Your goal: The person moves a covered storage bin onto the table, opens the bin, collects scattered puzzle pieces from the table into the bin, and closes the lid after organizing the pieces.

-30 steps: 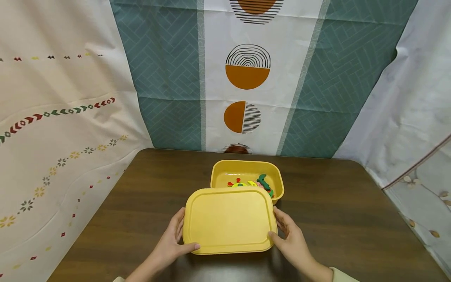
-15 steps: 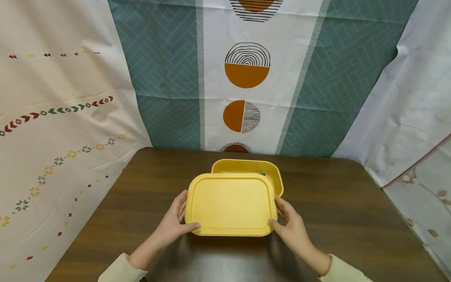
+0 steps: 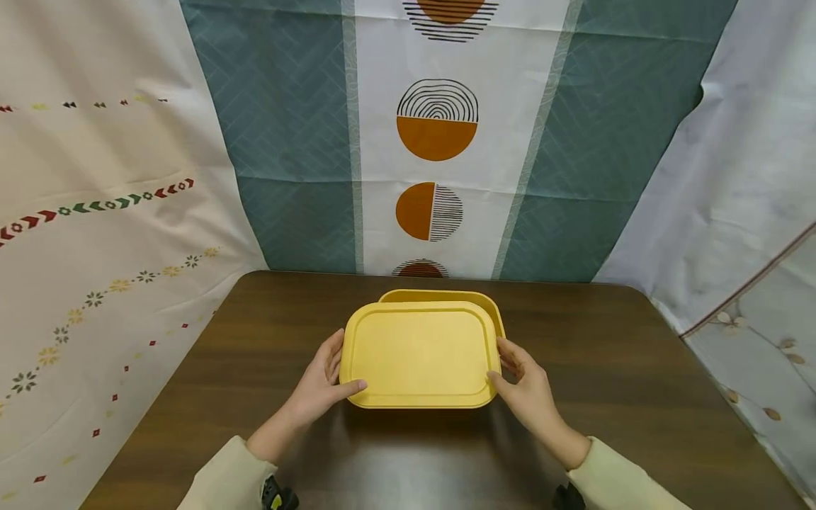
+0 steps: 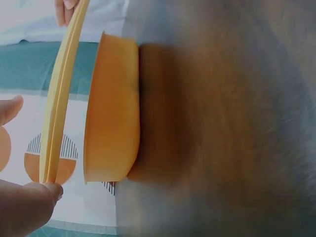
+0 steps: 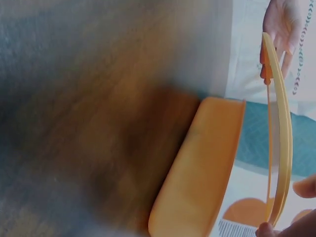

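Observation:
Both hands hold a yellow rectangular lid point(image 3: 421, 354) by its short sides. The left hand point(image 3: 321, 386) grips the left end, its thumb on the top near the front corner. At the right end the right hand point(image 3: 524, 386) pinches the edge between thumb and fingers. Behind and below the lid stands a yellow box point(image 3: 446, 295) on the table, only its back and right rim showing in the head view. Both wrist views show a gap between the lid point(image 4: 61, 98) and the box point(image 4: 112, 108). The lid hides whatever is inside the box.
A dark brown wooden table point(image 3: 605, 368) carries the box. Patterned cloths hang around it: a teal and white one point(image 3: 440, 170) at the back, a cream one point(image 3: 115, 212) on the left and a white one point(image 3: 733, 177) on the right.
Both hands have carried the lid forward, away from the body, so it covers more of the box. The small coloured pieces seen in the box earlier are now hidden.

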### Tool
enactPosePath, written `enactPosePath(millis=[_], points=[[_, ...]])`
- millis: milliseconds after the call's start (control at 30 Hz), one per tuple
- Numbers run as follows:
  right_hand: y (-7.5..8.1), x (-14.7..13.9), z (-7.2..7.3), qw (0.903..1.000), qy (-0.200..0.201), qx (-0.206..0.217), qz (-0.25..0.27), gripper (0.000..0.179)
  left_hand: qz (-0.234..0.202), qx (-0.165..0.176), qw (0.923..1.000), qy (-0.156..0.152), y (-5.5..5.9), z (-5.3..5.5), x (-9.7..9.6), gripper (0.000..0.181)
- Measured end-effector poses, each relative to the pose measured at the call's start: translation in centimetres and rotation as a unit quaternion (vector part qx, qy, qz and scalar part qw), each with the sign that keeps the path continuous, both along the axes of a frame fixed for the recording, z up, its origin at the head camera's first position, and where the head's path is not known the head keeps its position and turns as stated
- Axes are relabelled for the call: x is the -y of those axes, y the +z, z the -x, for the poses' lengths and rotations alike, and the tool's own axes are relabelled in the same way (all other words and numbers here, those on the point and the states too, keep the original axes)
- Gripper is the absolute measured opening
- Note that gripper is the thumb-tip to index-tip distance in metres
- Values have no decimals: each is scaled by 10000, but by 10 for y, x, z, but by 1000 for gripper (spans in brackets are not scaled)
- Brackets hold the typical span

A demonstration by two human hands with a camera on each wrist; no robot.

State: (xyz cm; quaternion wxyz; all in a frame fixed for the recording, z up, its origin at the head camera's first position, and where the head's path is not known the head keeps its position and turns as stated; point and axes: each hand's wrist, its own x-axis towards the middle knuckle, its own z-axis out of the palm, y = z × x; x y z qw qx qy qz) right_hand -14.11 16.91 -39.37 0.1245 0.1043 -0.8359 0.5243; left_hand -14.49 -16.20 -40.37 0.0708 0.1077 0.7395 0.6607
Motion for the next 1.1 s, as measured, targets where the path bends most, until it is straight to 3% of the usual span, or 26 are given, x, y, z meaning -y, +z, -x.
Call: enactPosePath(millis=[267, 500, 667, 900, 1100], points=[[-2, -5, 19, 9998, -164, 69, 20, 56, 96, 184, 9996, 193, 3, 23, -11, 96], [-7, -12, 39, 9992, -218, 283, -153, 61, 117, 219, 9991, 354, -4, 42, -22, 91], [-11, -15, 52, 9977, 41, 600, -319, 69, 226, 309, 9979, 516, -12, 55, -25, 91], [-15, -20, 60, 9923, 312, 1120, -432, 90, 155, 402, 9973, 592, -14, 66, -27, 93], [-15, -24, 66, 9918, 195, 1148, -521, 89, 147, 422, 9977, 517, -11, 71, -36, 94]])
